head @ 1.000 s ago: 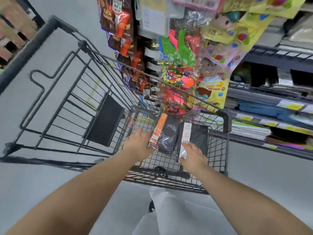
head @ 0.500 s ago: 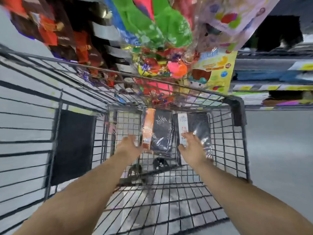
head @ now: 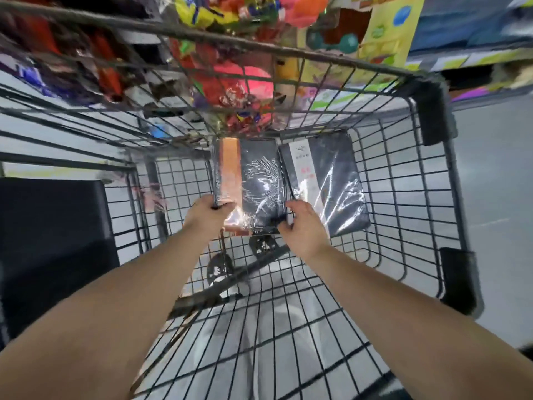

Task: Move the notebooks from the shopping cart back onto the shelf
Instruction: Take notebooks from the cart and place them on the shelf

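Gripping the black, shrink-wrapped, orange-banded notebook (head: 259, 180) by its near corners, your left hand (head: 209, 217) and right hand (head: 304, 226) hold it inside the black wire shopping cart (head: 403, 183); a white-banded black notebook (head: 337, 180) lies just right of them.

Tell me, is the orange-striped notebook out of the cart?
In. The notebook sits low inside the cart, left hand and right hand gripping its near corners.

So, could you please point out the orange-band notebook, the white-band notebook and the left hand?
orange-band notebook (head: 255, 180), head view, middle of its black cover.
white-band notebook (head: 334, 180), head view, its dark cover.
left hand (head: 206, 217), head view, back of the hand.
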{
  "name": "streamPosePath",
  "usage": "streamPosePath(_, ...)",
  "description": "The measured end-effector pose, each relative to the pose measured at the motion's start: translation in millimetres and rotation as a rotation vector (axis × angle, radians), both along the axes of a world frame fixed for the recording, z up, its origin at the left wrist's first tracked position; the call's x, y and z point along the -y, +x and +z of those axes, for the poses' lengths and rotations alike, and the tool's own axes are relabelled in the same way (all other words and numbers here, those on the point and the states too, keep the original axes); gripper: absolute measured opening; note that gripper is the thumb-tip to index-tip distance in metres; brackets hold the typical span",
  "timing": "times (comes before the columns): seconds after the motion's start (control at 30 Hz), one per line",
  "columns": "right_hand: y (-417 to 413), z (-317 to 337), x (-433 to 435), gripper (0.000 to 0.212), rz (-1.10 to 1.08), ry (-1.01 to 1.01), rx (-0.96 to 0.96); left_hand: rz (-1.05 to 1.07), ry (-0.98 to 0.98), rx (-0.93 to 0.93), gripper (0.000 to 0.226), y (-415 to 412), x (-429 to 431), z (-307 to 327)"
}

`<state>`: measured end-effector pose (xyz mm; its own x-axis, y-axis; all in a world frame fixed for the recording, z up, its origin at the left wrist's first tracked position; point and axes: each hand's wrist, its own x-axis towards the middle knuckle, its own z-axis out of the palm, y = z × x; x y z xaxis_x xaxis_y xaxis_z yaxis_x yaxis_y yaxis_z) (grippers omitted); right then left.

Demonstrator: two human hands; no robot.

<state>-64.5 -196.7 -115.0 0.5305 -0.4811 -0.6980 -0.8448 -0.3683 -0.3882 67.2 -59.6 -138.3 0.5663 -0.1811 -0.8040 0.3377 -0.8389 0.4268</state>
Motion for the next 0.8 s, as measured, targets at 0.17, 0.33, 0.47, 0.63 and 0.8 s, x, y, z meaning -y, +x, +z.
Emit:
streamPosePath(0.17, 14, -5, -17, 0.047, -0.015, -0.028, -0.058, 0.163, -0.115, 0.071, 0.024, 25, -34, 21)
streamPosePath(0.33, 36, -20, -27, 0.060, -0.075, -0.089, -0.167, 0.251, -0.144, 0.174, 0.026, 44, -71, 41)
streamPosePath(0.47, 48, -32, -38, 0.093, -0.031, -0.225, -0.344, 0.276, -0.114, 0.276, 0.026, 42, -81, 51)
streamPosePath(0.63, 47, -51, -55, 0.091, -0.200, -0.195, -0.279, 0.329, -0.115, 0.320, 0.028, 34, -86, 51)
streamPosePath(0.8, 44, -39, -67, 0.050, -0.241, -0.069, -0.161, 0.364, -0.100, 0.323, 0.029, 34, -94, 57)
